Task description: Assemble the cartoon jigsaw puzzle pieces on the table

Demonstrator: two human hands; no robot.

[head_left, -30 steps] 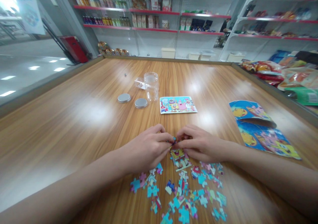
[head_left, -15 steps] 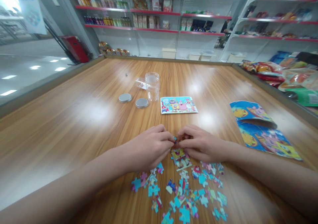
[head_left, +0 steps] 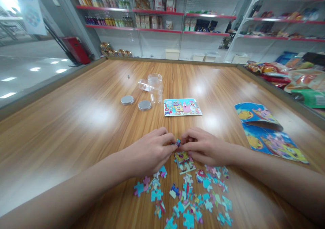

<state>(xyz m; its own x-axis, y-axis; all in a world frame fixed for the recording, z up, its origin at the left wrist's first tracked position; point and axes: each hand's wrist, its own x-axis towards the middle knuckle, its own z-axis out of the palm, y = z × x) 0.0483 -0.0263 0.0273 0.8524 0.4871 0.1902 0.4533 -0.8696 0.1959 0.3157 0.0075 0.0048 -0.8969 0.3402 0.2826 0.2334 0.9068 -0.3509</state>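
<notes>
Both hands meet over a small joined patch of jigsaw puzzle (head_left: 185,164) showing a yellow cartoon figure. My left hand (head_left: 156,151) pinches at its far edge, closed on a small dark-blue puzzle piece (head_left: 178,142) partly hidden by the fingertips. My right hand (head_left: 204,147) is closed from the other side, its thumb and curled fingers gripping the joined puzzle's upper right edge. Loose puzzle pieces (head_left: 188,219), mostly turquoise with some pink, lie scattered nearer to me. More loose pieces (head_left: 156,195) sit below my left hand.
Beyond the hands lies a reference picture card (head_left: 182,107). Left of it are two silver lids (head_left: 144,105) (head_left: 127,99), a standing clear jar (head_left: 155,88) and another clear container (head_left: 143,85) on its side. A blue printed sleeve (head_left: 273,132) lies right; packaged goods (head_left: 274,74) line the table's right edge.
My left fingertips have shifted slightly left, showing a little more of the dark-blue piece. My right hand and the loose pieces stay almost still.
</notes>
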